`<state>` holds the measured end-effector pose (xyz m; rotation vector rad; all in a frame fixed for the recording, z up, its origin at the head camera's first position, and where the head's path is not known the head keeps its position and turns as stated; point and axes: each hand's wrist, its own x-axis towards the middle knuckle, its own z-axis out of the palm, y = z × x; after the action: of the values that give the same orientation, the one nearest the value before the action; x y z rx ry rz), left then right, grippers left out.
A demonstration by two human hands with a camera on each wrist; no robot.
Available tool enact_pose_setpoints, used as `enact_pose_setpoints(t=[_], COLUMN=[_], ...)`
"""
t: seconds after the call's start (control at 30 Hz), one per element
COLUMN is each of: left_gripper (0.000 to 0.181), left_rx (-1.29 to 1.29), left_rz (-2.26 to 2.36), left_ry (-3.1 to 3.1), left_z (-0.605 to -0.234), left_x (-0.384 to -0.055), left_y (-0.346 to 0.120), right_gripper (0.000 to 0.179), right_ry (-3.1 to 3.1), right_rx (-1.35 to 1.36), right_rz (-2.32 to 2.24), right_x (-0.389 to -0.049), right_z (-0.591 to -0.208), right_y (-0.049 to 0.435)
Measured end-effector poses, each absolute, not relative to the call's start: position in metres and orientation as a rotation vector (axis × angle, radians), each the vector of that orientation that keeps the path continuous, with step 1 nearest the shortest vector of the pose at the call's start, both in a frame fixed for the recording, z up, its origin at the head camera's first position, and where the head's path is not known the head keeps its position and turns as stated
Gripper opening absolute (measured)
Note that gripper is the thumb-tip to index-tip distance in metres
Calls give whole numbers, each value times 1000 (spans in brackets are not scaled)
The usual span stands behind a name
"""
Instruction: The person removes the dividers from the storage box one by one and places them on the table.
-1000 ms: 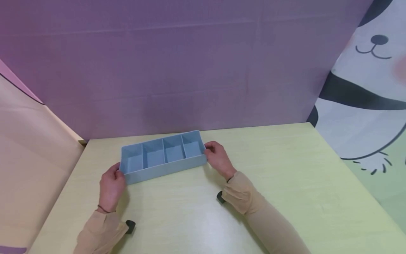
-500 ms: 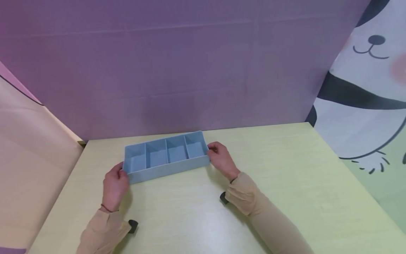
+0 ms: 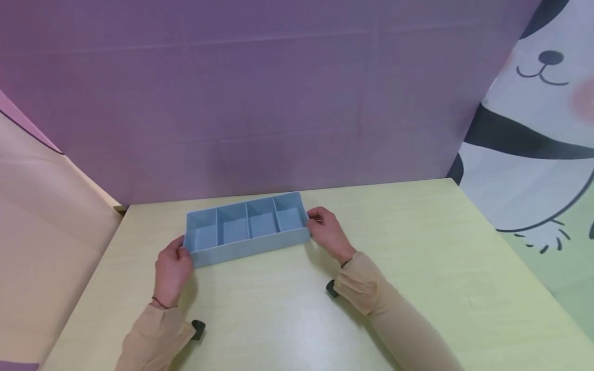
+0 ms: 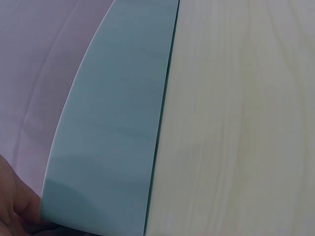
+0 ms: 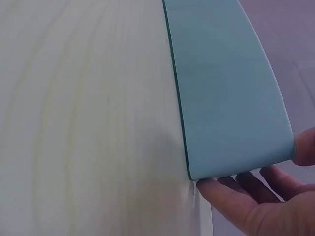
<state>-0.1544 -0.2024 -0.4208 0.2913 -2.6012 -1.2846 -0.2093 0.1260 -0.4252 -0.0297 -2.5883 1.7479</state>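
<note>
Blue tray (image 3: pixel 250 248) is toward the far left of the table (image 3: pixel 417 268), compartments up, skewed: right end farther off, close to the purple backdrop (image 3: pixel 278 108), left end nearer me. Hands at the two short ends. Left hand (image 3: pixel 172 270): fingers bent, gripping the left end by the near corner; most of the finger contact is hidden. Right hand (image 3: pixel 330 234): half closed, pinching the right end, thumb up at the rim, fingers against the end wall, one fingertip right by the bottom edge. My read: it's long and shallow, so holding both ends lets it sit level and be angled without tipping. Dividers (image 3: pixel 248 220) untouched, so no load there. Can't tell if the base bears fully on the table.
</note>
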Motion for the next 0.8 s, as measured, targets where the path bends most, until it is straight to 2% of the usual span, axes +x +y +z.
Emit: enact_pose_setpoints(t=[0.8], left_gripper=[43], left_rx=[258], left_rz=[-1290], left_ry=[-2567], left_z=[-423], left_x=[-158], left_y=[-192], right_gripper=[33], right_ry=[-2556], right_rx=[14], right_rz=[1895], right_x=[-202], right_z=[-420], right_y=[141])
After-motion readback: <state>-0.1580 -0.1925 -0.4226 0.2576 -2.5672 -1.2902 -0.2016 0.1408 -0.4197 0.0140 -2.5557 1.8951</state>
